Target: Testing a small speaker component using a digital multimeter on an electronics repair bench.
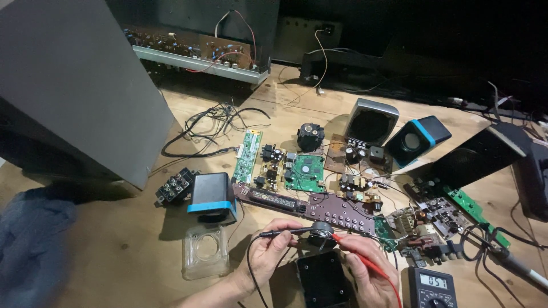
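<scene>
The left hand (268, 251) is pinching a thin black probe (281, 232) between its fingers, and the probe's tip is touching a small round grey speaker (321, 231). The right hand (365, 274) is gripping a red probe (365, 261), and its tip is touching the same speaker from the other side. The speaker is sitting between the two hands, near the front edge of the wooden bench (125, 239), just above a black box (323, 280) that is lying flat under the hands. A black wire is hanging down from the black probe, and a red wire is running from the red probe toward a meter (431, 287) at the bottom right, whose little screen is showing numbers. To the left of the hands, a clear plastic square (205, 251) is lying on the bench, and a black cube with a blue band (212, 197) is sitting just behind it. Behind the hands, a long dark board with buttons (319, 206) is lying across the bench, and green boards (305, 171) are lying further back. Two small speakers, one silver (372, 121) and one black and blue (416, 140), are standing well behind the hands. A big grey panel (74, 85) is leaning on the left, and a blue cloth (31, 245) is lying at the far left.
</scene>
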